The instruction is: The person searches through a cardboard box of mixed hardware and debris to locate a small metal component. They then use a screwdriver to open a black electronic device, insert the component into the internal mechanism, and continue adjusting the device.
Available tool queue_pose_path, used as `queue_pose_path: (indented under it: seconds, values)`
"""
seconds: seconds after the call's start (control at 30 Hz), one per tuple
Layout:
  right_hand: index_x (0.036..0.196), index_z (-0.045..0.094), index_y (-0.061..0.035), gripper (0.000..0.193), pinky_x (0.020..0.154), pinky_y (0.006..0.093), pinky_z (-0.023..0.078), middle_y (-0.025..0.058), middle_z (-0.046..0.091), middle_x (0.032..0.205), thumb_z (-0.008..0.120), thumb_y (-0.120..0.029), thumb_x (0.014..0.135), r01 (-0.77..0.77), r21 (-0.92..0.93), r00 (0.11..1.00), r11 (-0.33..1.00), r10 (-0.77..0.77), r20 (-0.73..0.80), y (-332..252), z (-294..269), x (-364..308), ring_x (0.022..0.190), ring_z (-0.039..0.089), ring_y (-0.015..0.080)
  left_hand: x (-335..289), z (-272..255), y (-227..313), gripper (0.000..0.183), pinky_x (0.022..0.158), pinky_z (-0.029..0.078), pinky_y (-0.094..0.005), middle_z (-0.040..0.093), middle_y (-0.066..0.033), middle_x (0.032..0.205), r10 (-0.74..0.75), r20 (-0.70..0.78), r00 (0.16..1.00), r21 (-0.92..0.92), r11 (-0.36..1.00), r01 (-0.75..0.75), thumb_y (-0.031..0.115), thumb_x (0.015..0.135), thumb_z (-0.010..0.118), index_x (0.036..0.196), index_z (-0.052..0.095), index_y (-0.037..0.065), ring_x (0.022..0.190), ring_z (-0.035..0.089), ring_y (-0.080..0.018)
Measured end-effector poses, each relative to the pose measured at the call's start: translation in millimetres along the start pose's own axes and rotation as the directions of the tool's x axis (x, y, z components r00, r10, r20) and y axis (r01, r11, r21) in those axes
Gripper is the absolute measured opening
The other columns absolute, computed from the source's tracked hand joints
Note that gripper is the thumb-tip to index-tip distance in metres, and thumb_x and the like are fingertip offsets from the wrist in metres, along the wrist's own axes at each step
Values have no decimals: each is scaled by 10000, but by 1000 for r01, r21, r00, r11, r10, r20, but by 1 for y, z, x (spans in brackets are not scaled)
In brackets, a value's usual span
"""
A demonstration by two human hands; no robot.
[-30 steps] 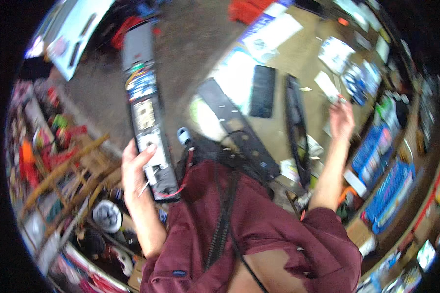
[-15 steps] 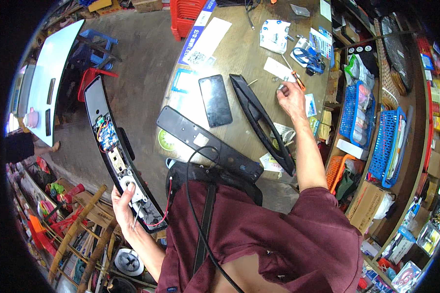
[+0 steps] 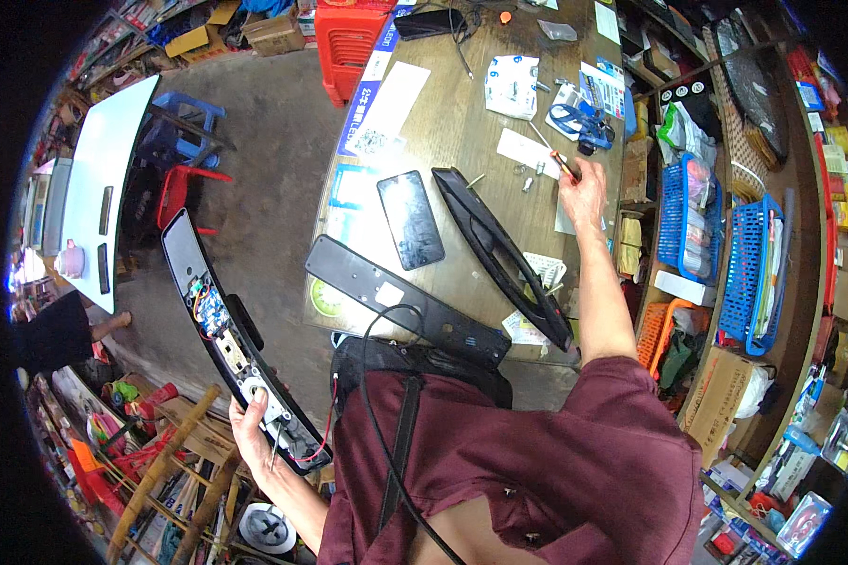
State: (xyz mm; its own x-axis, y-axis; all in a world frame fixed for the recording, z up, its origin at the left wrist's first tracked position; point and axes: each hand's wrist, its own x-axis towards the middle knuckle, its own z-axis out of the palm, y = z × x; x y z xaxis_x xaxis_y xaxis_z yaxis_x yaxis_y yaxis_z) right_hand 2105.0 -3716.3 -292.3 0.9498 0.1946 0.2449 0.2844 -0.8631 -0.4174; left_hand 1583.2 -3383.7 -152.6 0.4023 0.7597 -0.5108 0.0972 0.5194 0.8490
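My left hand (image 3: 252, 428) grips a long black electronic lock housing (image 3: 187, 252) off the table's left side, thumb on its open inner face. Inside it are a blue circuit board (image 3: 213, 311) with wires and a white mechanism; a red wire trails from the lower end. A thin metal rod (image 3: 274, 444) crosses beside that hand. At the table's right side, my right hand (image 3: 584, 193) closes its fingers on the orange-and-black handle of a screwdriver (image 3: 564, 166), whose shaft points away. Small metal parts (image 3: 528, 179) lie just left of it.
On the table (image 3: 462, 113) lie a black smartphone (image 3: 411, 220), a long black handle-shaped shell (image 3: 481, 226), and a flat black plate (image 3: 400, 295). A white packet (image 3: 512, 87) and blue item (image 3: 579, 122) lie farther back. Blue baskets (image 3: 752, 273) fill shelves at right; another person's leg (image 3: 111, 325) shows left.
My right hand has moved from the small metal parts onto the screwdriver handle. My left hand still holds the lock housing. The whole view has shifted slightly.
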Motion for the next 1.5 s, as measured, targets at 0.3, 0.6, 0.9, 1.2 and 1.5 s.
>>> queue_pose_path:
  seconds: [0.3,0.6,0.9,1.2,1.5]
  values:
    - [1078,722,-55,256,895,417,512,156,645,1040,719,-143,838,-38,101,995,994,29,92,30,27,13,977,642,340,-4,-14,-3,364,701,585,-294,736,-113,972,32,-24,999,69,997,-30,118,850,721,1179,655,-25,769,717,-186]
    - [1188,650,42,289,811,289,555,129,716,1078,714,-95,942,-250,856,945,453,305,115,-6,-19,-20,884,689,168,-11,-24,9,358,725,602,-289,743,-96,997,19,12,1000,-1,1000,-19,98,843,723,1176,658,-17,786,732,-172]
    - [1182,609,30,256,869,368,558,179,710,1095,646,-57,945,-439,881,818,175,-328,473,-235,-57,-130,941,700,234,-8,-46,13,494,868,541,-313,718,-102,1074,15,-147,989,-14,1000,-17,127,793,737,1245,624,-35,935,695,-193]
    - [1213,640,4,274,792,242,496,94,725,1058,674,-49,946,-420,786,390,454,-692,608,-384,-3,-282,886,642,113,-15,-152,2,393,777,543,-265,721,-66,987,84,-20,996,-343,935,-86,113,817,768,1172,647,-4,839,689,-128]
    - [1142,675,-10,217,795,223,490,-6,699,965,692,-2,926,-326,693,-9,643,-735,678,-535,39,-437,850,610,56,-75,-347,-20,339,731,564,-286,700,-71,948,53,-293,955,-474,859,-193,93,835,760,1130,633,-16,789,684,-139]
